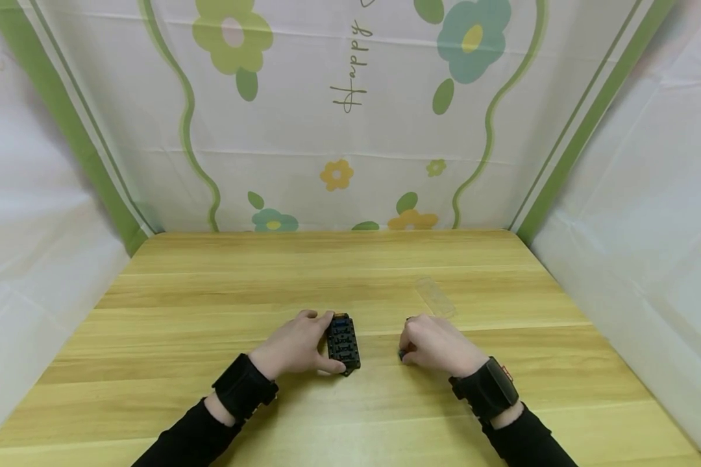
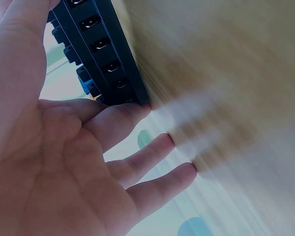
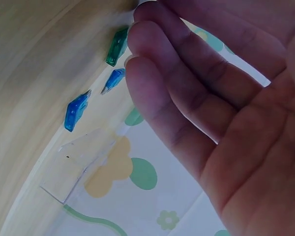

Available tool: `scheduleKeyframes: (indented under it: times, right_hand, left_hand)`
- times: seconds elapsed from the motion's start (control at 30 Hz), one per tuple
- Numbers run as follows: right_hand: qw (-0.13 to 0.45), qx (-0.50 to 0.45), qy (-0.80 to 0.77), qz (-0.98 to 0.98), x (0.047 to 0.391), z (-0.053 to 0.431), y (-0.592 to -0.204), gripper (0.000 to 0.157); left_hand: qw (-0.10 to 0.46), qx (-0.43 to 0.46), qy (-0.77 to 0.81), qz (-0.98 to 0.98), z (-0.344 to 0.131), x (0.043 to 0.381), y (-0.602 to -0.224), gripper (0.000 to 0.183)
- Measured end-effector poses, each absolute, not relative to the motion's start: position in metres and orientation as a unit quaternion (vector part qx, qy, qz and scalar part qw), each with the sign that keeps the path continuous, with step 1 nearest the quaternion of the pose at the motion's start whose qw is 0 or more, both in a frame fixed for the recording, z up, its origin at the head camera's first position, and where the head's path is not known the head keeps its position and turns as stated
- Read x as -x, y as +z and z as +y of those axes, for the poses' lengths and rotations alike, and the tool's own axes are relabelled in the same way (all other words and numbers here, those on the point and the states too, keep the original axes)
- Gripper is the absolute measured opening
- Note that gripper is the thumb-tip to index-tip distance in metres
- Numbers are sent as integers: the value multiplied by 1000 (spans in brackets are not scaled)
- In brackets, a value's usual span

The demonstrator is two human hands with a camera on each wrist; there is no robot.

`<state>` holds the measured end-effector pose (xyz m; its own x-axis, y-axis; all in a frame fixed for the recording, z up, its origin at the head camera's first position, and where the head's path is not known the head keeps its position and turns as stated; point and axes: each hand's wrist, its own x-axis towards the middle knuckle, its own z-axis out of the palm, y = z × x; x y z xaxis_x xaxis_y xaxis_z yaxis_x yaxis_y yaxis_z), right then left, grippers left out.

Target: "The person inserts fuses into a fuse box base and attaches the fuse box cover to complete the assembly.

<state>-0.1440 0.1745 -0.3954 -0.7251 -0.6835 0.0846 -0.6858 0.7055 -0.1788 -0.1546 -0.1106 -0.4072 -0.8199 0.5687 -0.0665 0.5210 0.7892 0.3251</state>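
My left hand (image 1: 295, 344) grips a black fuse box (image 1: 343, 344) by its two ends, thumb at the near end and index finger at the far one. In the left wrist view a row of slots runs along the side of the fuse box (image 2: 101, 44), while the other fingers (image 2: 160, 179) extend past it. My right hand (image 1: 435, 342) is lowered to the table, fingers bent downward. Close by its fingertips lie a green blade fuse (image 3: 117, 46) and two blue ones, the farther blue fuse (image 3: 76, 111) nearer the clear cover. Whether thumb and index pinch something, I cannot tell.
A clear plastic cover (image 1: 435, 297) lies flat beyond my right hand. The wooden table (image 1: 210, 285) ends at a white flowered cloth (image 1: 304, 130) behind, and white cloth hangs on both sides.
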Motion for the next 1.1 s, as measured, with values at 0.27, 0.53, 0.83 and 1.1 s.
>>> scheduleKeyframes:
  times: [0.27, 0.53, 0.83, 1.1]
  right_hand:
    - [-8, -367, 104, -924, 144, 172, -395, 24]
    - [-5, -364, 112, -925, 143, 169, -394, 25]
    - [14, -367, 100, -925, 143, 168, -394, 18]
    - [20, -367, 94, -925, 143, 169, -395, 18]
  left_hand:
    - [79, -289, 144, 943, -110, 155, -408, 103]
    - [82, -286, 146, 943, -110, 155, -408, 102]
    - [81, -288, 146, 943, -110, 154, -406, 102]
    - [81, -290, 150, 942, -111, 153, -406, 103]
